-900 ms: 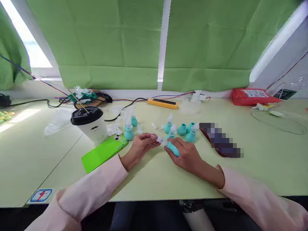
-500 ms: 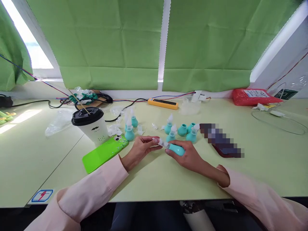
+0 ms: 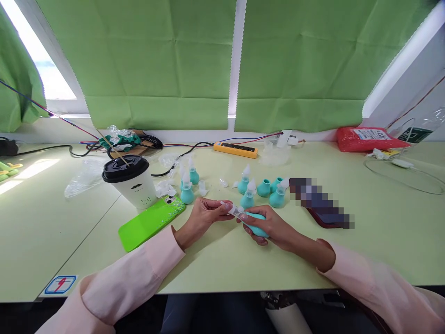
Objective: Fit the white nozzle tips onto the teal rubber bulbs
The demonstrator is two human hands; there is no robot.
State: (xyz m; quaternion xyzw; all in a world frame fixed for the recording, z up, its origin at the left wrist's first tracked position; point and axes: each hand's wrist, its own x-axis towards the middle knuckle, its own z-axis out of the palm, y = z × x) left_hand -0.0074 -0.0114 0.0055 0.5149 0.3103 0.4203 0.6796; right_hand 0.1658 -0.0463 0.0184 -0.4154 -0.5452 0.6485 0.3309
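Note:
My right hand (image 3: 266,224) wraps round a turquoise bulb (image 3: 257,224) that looks like a nasal aspirator's, tilted with its neck to the left. Between thumb and fingers my left hand (image 3: 210,213) pinches a clear nozzle piece (image 3: 235,210), which meets the bulb's neck; the fingers partly hide it. Beyond my hands stand several more turquoise bulbs. One with a clear tip (image 3: 247,199) is nearest my right hand, and a bulb without a tip (image 3: 263,188) is behind it. Another tipped bulb (image 3: 187,194) stands left of my left hand.
A green phone case (image 3: 149,225) lies by my left forearm, beside a lidded paper cup (image 3: 137,188). To the right is a dark phone (image 3: 323,208), partly pixelated. A yellow power strip (image 3: 235,150) and a red package (image 3: 363,140) are at the back.
The fingers of my right hand have shifted round the bulb, and its thumb is now up by the neck. My left hand stays in nearly the same place.

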